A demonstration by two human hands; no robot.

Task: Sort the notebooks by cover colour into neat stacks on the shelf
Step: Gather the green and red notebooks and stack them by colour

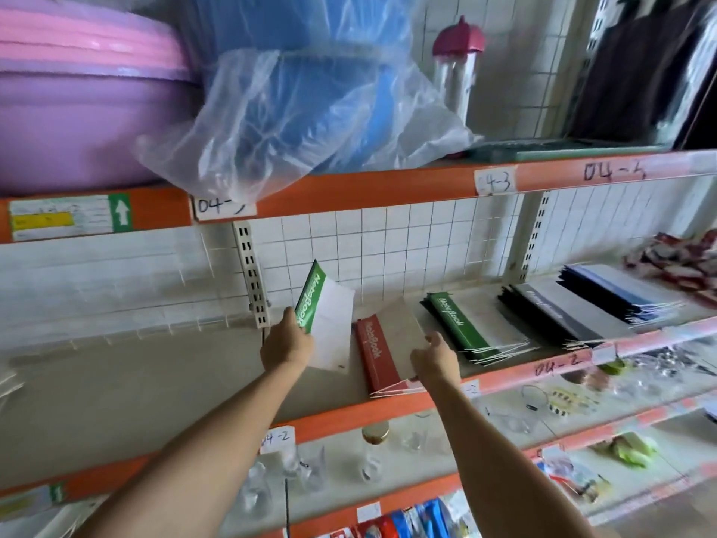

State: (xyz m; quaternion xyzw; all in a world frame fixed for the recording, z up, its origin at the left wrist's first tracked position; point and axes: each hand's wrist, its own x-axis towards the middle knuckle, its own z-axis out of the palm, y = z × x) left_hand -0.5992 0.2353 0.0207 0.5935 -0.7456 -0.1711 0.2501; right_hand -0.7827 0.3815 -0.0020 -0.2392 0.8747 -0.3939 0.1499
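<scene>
My left hand (pixel 288 345) grips a green-spined notebook (pixel 326 316) and holds it tilted upright above the shelf (pixel 155 382). To its right lies a red notebook stack (pixel 378 353), and my right hand (pixel 434 359) holds the front edge of its top cover, fingers curled on it. Further right along the shelf lie a green stack (pixel 461 324), a black stack (pixel 558 308) and a blue stack (pixel 613 285).
The shelf's left half is bare board. Its orange front beam (pixel 349 417) carries paper labels. Above, pink and purple basins (pixel 77 102) and a bagged blue tub (pixel 295 102) overhang. Glass jars (pixel 374 440) and packets fill the lower shelves. Red packets (pixel 683 262) lie far right.
</scene>
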